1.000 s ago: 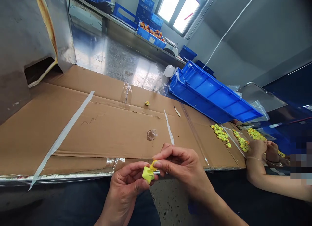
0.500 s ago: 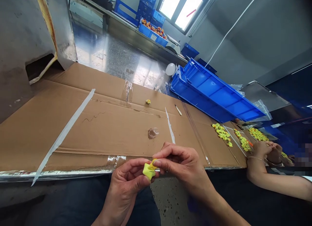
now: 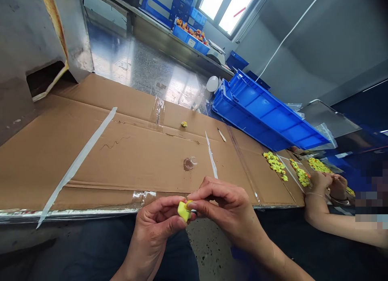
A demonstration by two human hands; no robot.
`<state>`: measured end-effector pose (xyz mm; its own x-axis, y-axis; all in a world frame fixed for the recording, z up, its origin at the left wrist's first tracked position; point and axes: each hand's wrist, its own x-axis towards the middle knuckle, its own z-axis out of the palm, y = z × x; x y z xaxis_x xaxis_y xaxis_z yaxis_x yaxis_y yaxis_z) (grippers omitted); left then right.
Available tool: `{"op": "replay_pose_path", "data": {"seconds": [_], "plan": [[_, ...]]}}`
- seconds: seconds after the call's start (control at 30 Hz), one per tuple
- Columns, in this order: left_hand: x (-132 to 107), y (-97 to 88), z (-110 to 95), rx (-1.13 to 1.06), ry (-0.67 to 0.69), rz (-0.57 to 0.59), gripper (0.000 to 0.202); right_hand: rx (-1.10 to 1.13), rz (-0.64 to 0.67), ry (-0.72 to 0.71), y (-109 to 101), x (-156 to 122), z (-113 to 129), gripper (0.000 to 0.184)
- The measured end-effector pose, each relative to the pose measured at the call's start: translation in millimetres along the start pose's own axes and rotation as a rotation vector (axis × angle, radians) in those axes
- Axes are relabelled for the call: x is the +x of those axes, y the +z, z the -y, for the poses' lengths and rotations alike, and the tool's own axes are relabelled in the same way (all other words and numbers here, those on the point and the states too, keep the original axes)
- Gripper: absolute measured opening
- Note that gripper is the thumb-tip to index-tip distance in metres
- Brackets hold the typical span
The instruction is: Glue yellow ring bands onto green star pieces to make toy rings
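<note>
A small yellow star-shaped piece [image 3: 183, 212] is pinched between the thumb and fingers of my left hand [image 3: 156, 222], just past the table's front edge. My right hand [image 3: 226, 202] meets it from the other side, thumb and forefinger closed on a small orange-yellow part [image 3: 188, 204] against the star. My fingertips partly cover that part, and I cannot tell whether it is joined to the star. On the cardboard beyond my hands stands a small clear cup [image 3: 190, 163] with a brownish content. Farther back lies a small yellow figure [image 3: 184, 124].
Cardboard [image 3: 145, 155] covers the table. A thin brush-like tool [image 3: 222, 135] lies near stacked blue crates [image 3: 273, 115]. Yellow pieces [image 3: 275, 164] lie in groups to the right, where a co-worker's hands [image 3: 329, 184] are busy. A metal housing [image 3: 45, 38] stands at left.
The yellow star has turned in my fingers, so its printed face shows less and the orange-yellow part is more covered. The co-worker's hands have shifted slightly.
</note>
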<state>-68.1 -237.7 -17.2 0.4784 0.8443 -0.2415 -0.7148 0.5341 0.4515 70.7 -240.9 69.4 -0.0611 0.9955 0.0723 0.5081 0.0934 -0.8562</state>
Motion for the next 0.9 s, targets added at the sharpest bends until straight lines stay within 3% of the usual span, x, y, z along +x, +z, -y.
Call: {"op": "replay_pose_path", "data": {"seconds": [0.57,0.8,0.9], "plan": [[-6.4,5.4,-1.1,0.058,0.07,-0.056,0.02,-0.08,0.027,-0.132,4.2,-7.2,3.9,0.007],[-4.2,-0.9,0.2,0.094,0.044,-0.062,0.023,-0.107,0.008,-0.191,5.3,-10.0,-1.2,0.011],[-2.7,-5.3,0.8,0.119,0.062,-0.036,0.025,-0.079,0.026,-0.241,3.1,-11.0,-0.3,0.02]]}}
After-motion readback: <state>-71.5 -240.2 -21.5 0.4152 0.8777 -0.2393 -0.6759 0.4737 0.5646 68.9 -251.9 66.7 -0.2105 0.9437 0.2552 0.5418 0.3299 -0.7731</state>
